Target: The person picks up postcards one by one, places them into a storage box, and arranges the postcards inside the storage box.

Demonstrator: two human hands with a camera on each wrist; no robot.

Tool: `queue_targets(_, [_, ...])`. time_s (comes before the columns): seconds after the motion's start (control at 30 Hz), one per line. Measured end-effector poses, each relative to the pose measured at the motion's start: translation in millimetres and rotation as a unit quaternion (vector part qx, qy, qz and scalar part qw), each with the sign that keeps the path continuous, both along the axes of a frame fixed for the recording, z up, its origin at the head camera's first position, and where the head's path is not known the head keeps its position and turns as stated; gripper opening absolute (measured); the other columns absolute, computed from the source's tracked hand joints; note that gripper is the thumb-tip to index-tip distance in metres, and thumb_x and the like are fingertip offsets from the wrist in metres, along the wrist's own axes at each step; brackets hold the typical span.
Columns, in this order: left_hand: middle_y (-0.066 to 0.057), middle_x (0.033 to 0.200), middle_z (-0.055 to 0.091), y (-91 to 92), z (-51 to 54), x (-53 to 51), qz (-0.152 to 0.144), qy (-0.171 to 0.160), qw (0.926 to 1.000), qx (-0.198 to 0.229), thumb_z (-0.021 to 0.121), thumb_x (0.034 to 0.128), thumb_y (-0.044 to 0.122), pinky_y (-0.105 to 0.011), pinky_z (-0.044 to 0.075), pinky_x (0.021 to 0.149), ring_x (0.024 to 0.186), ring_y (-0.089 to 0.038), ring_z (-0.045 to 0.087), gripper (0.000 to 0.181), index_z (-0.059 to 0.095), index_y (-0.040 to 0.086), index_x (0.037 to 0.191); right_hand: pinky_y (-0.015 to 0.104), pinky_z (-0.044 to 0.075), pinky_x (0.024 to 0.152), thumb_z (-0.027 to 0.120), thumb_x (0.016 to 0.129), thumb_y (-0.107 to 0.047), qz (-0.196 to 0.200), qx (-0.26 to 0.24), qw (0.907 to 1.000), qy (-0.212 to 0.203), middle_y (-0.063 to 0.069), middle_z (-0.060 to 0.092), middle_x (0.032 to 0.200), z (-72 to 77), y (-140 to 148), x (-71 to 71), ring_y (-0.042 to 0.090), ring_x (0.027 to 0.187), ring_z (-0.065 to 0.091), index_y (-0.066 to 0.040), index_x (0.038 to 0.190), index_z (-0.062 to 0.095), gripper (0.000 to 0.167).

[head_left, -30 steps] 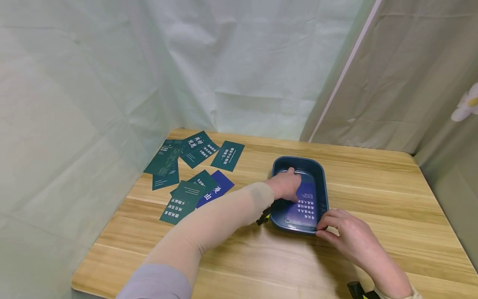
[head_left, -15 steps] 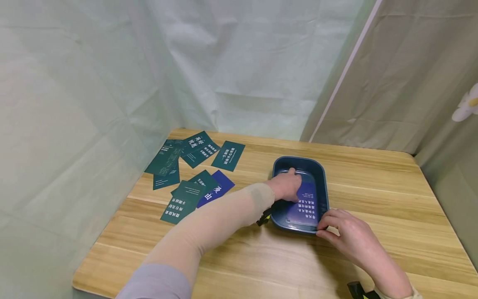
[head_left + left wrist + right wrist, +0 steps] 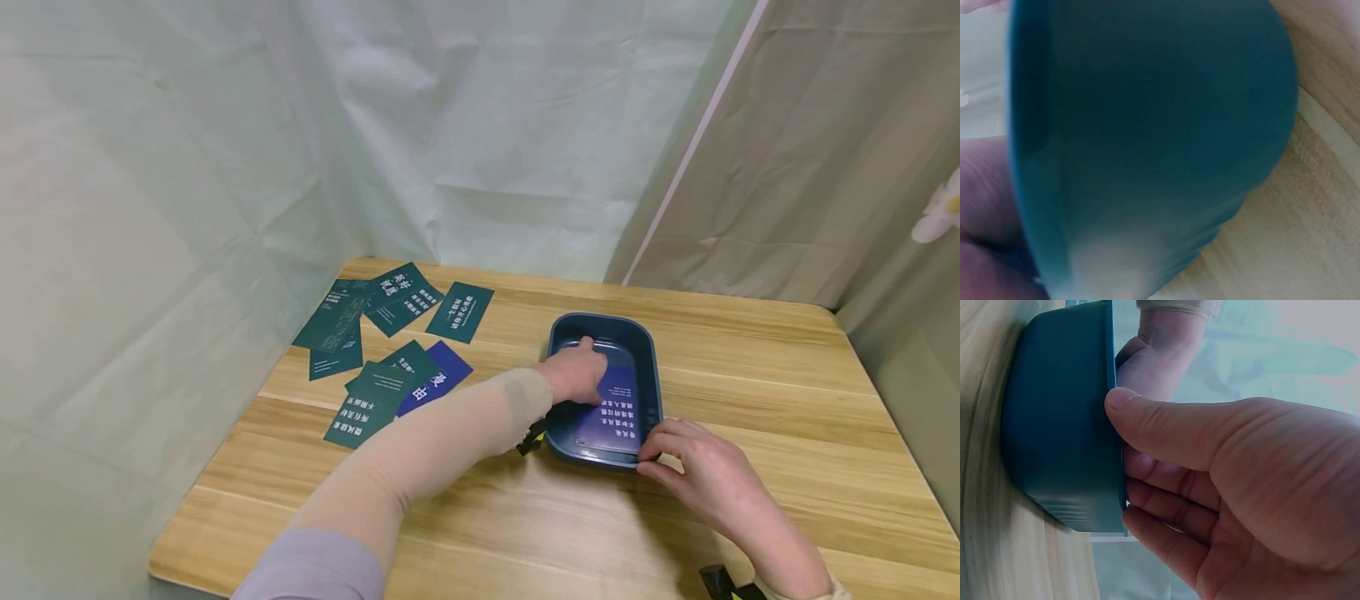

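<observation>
A dark blue plastic tub [image 3: 649, 367] with rounded corners stands on the table, a blue card [image 3: 615, 412] with white characters lying in it. My left hand [image 3: 576, 372] reaches over the tub's left rim, down onto the card's far part. Its fingertips are mostly hidden, so whether they pinch the card does not show. In the left wrist view the tub's wall [image 3: 1166, 112] covers most of that hand. My right hand [image 3: 1210, 475] pinches the tub's near right corner, thumb outside the rim and fingers on the inner side.
To the left, several dark green cards [image 3: 369, 406] lie loosely overlapped, with another blue card [image 3: 442, 375] among them. A separate green card [image 3: 461, 312] lies nearer the tub. Pale curtains [image 3: 510, 150] hang behind the wooden table [image 3: 757, 400].
Both hands, the tub and the cards keep their places. The head view shifts very slightly.
</observation>
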State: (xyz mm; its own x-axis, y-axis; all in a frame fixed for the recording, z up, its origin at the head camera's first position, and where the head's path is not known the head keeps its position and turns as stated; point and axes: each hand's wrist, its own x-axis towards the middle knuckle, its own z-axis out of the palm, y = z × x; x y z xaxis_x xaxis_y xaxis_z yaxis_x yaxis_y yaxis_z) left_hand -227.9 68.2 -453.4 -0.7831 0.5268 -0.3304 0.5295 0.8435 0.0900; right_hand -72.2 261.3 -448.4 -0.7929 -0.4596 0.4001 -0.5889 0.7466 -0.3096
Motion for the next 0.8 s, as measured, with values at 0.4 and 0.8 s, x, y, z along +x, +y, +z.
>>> queue_targets(0.4, [-0.014,0.159,0.049,-15.4,22.3,17.2,0.016,0.076,0.9942,0.074,0.068,0.1096,0.048,-0.036,0.056,0.110,0.129,-0.023,0.063,0.061,0.060,0.013,0.158,0.034,0.059,0.068,0.103,0.074,-0.013,0.000,0.007,1.0000,-0.004,-0.024,0.068,0.096,1.1,-1,-0.1,0.001,0.085,0.063,-0.037,0.084,0.074,0.039])
queue_targets(0.8, [-0.011,0.175,0.040,-69.4,43.2,21.4,0.037,0.117,0.9836,0.132,0.061,0.1128,0.051,-0.048,0.034,0.130,0.160,-0.030,0.039,0.072,0.040,0.015,0.172,0.034,0.059,0.068,0.103,0.074,-0.015,0.000,0.008,1.0000,-0.002,-0.024,0.068,0.095,0.2,1,0.0,0.003,0.084,0.064,-0.036,0.085,0.075,0.036])
